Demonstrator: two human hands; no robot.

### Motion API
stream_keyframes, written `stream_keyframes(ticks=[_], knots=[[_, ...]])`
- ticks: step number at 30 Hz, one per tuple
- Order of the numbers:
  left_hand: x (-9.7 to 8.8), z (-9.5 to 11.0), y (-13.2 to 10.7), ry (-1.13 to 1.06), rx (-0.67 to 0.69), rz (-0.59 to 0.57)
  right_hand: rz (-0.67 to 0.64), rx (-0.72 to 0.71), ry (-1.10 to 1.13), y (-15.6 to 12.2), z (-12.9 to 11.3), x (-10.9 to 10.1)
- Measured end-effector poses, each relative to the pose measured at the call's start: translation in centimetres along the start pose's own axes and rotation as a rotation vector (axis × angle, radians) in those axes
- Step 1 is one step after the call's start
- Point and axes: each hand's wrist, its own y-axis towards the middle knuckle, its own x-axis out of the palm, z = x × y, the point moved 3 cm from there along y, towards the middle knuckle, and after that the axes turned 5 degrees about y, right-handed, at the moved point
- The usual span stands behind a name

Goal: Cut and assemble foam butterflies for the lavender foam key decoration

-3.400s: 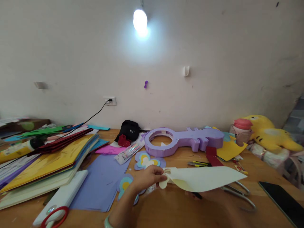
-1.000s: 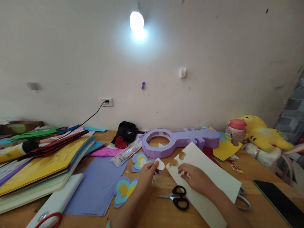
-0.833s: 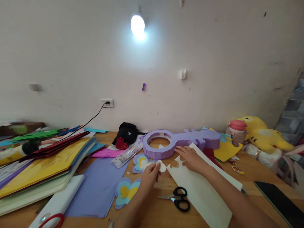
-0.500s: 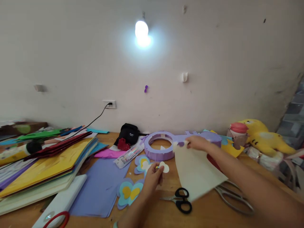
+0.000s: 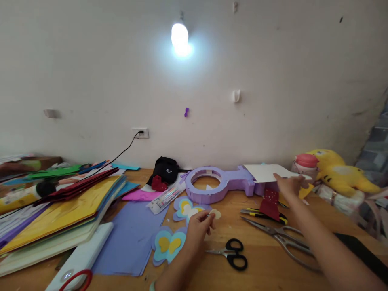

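My left hand (image 5: 199, 227) pinches a small cream paper cutout (image 5: 216, 214) with rounded edges, just above the table. Beside it lie two layered paper butterflies, an upper one (image 5: 185, 208) and a lower one (image 5: 167, 245), in purple, blue and yellow. At the right, my right hand (image 5: 290, 187) grips the near edge of a cream paper sheet (image 5: 266, 173), held over the end of a purple ring-shaped piece with a handle (image 5: 233, 180). Small black-handled scissors (image 5: 232, 254) lie spread on the table to the right of my left hand.
Large metal scissors (image 5: 283, 236) and a yellow-black cutter (image 5: 251, 212) lie at the right, near a dark red piece (image 5: 269, 205). Purple sheets (image 5: 127, 238) and a stack of coloured paper (image 5: 72, 202) cover the left. A yellow plush toy (image 5: 342, 173) sits at the far right.
My right hand has carried the cream sheet to the right and back, from the table's middle to over the purple handle. The scissors beneath are uncovered. My left hand keeps the cutout, now tilted.
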Motion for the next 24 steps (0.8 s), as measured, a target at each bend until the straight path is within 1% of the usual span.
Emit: stream_keyframes(ticks=[1, 2, 3, 4, 6, 7, 8, 9, 10, 11, 13, 16, 18, 20, 24], knots=[[-0.1, 0.1, -0.2, 0.078, 0.085, 0.035, 0.048, 0.028, 0.009, -1.8, 0.3, 0.1], [-0.1, 0.3, -0.5, 0.167, 0.196, 0.073, 0.074, 0.024, 0.043, -4.0, 0.4, 0.3], [-0.2, 0.6, -0.8, 0.267, 0.332, 0.113, 0.033, -0.006, 0.182, -6.5, 0.5, 0.7], [-0.2, 0.9, -1.2, 0.374, 0.485, 0.152, -0.137, 0.025, 0.324, -9.1, 0.6, 1.4], [-0.1, 1.6, -2.1, 0.578, 0.787, 0.208, -0.69, 0.22, 0.543, -15.0, 0.7, 3.2], [-0.1, 1.8, -2.4, 0.66, 0.905, 0.225, -0.922, 0.326, 0.638, -17.8, 0.6, 3.8], [0.0, 1.9, -2.6, 0.719, 0.988, 0.235, -1.052, 0.377, 0.729, -20.0, 0.4, 4.1], [0.0, 2.0, -2.7, 0.758, 1.037, 0.236, -1.11, 0.394, 0.808, -21.5, 0.2, 4.2], [0.1, 2.0, -2.7, 0.783, 1.057, 0.227, -1.146, 0.406, 0.872, -22.5, 0.0, 4.2], [0.2, 2.0, -2.6, 0.799, 1.053, 0.213, -1.151, 0.407, 0.91, -22.9, -0.2, 4.3], [0.4, 1.8, -2.3, 0.814, 1.02, 0.165, -1.119, 0.43, 0.923, -22.8, -0.1, 4.3], [0.7, 1.5, -2.2, 0.789, 0.932, 0.036, -1.034, 0.48, 0.871, -21.7, 0.6, 4.4], [0.8, 1.3, -2.3, 0.728, 0.811, -0.05, -1.015, 0.47, 0.842, -21.2, 1.0, 4.5], [1.0, 1.2, -2.4, 0.645, 0.658, -0.123, -1.024, 0.416, 0.819, -21.0, 1.1, 4.6], [1.4, 0.4, -2.1, 0.426, 0.328, -0.202, -1.041, 0.309, 0.747, -21.0, 1.0, 4.8]])
